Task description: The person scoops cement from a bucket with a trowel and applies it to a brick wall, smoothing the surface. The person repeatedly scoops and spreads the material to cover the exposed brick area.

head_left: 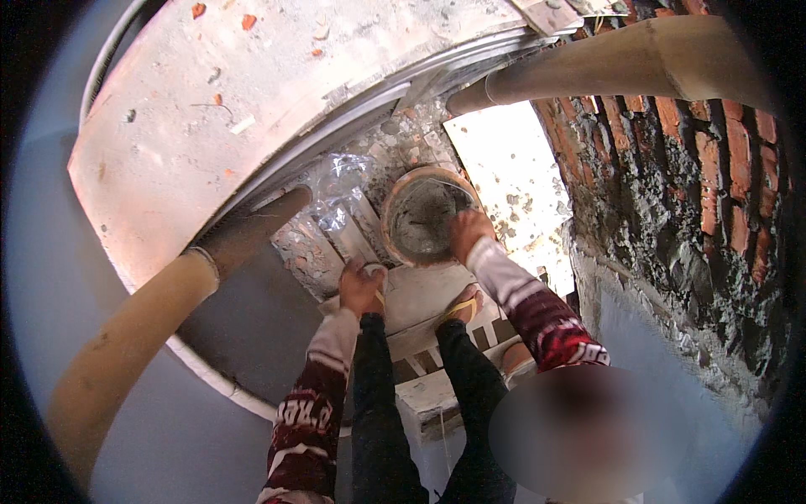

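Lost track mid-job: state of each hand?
Left hand: partly curled; grip cannot be told.
Right hand: at the rim of a round pan; grip cannot be told.

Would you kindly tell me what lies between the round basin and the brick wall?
In the head view, a bright, speckled flat panel lies between the round basin and the brick wall.

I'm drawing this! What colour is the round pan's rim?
The rim is orange-brown; see the head view.
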The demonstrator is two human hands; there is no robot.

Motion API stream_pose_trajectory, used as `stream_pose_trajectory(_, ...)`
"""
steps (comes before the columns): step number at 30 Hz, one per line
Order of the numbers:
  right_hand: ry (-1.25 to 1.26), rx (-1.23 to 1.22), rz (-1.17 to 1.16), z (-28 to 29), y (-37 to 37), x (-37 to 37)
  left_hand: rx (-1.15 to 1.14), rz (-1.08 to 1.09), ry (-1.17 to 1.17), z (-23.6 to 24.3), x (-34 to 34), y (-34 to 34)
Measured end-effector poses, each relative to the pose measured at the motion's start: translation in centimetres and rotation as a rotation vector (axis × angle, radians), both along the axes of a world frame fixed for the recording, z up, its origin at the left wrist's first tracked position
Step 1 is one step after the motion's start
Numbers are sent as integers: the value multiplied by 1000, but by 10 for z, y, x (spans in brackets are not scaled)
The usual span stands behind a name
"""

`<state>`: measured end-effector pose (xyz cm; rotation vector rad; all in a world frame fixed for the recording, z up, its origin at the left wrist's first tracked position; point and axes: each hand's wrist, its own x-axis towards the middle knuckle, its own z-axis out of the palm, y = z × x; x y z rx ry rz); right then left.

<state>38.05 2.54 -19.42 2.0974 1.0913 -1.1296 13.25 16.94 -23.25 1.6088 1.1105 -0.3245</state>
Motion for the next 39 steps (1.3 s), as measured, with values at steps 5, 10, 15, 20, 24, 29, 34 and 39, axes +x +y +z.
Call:
stream_pose_trajectory(5, 175, 168, -118, -60, -1, -15, -326, 282, -347, -73, 58, 1)
stream_pose_trajectory(10, 568, 325, -337, -78, -44, -27, -137, 220, -123, -119, 42, -11)
stream_pose_trajectory(15, 784, 272, -1481, -73, -100, -79, 36, 23, 26, -63, 65, -51)
stream_pose_trajectory(20, 1213, 317, -2159, -64, -94, -82, -64, 152, -130, -88, 36, -50)
stream_pose_trajectory(24, 1403, 484, -2424, -44, -144, -78, -74, 88, 12, -60, 61, -56)
stream_pose_trajectory(29, 827, 401, -1745, 37, -156, -28, -86, 71, 183, -30, 100, -60)
stream_pose_trajectory(34, 370, 248, -907, -32, -118, -4, -58, 321, -44, -51, 104, -83)
stream_pose_trajectory(39, 200, 207, -767, 34, -120, -20, 48, 288, 12, 1, 131, -89)
